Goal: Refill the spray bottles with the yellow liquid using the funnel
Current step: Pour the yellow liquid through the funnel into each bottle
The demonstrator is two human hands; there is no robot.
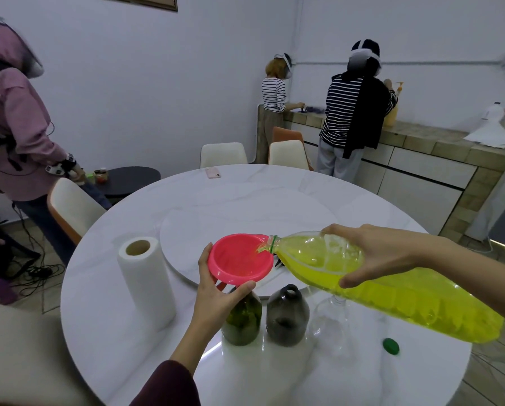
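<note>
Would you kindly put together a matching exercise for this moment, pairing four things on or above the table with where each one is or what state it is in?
Things:
1. pink funnel
2. large bottle of yellow liquid
3. green cap
4. paper towel roll

States:
A. stands upright at the left of the table
B. lies loose on the table at the right
C. tilted by the right hand, pouring
D. steadied by the left hand on a dark bottle

Pairs: 1-D, 2-C, 3-B, 4-A
</note>
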